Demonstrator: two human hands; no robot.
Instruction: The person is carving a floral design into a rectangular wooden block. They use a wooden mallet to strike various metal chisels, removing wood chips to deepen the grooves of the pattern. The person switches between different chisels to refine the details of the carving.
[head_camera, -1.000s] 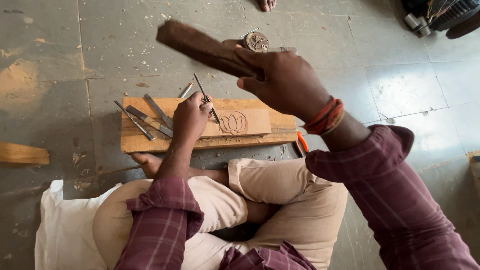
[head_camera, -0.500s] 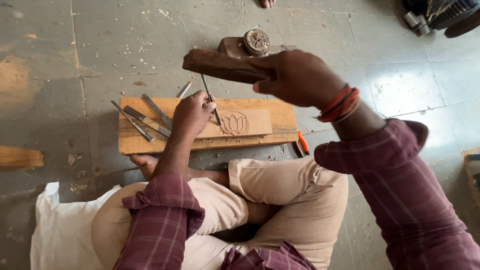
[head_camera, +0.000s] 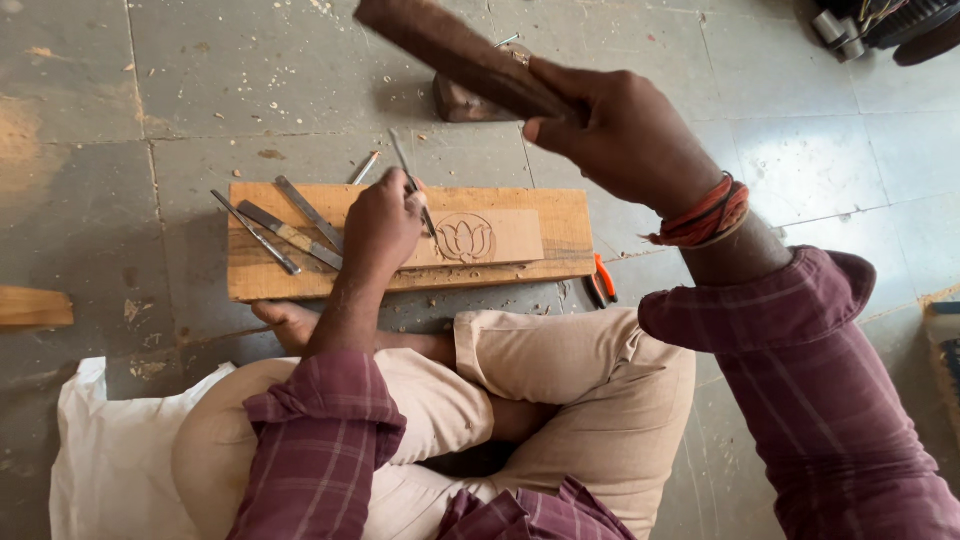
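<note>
Lotus flower carving (head_camera: 466, 238) on our small pale wood block sits on the long wooden plank (head_camera: 560, 225) on the grey floor (head_camera: 180, 90), just past our crossed legs. Our left hand (head_camera: 383, 222) clenches its fingers around the thin metal chisel (head_camera: 412, 186), tip by the flower. Our right hand (head_camera: 625, 135) grips the dark wooden mallet (head_camera: 455, 50). Half a second ago it was down on the chisel; now it is up high again. So we are mid-carving. We see no labels or signs.
</note>
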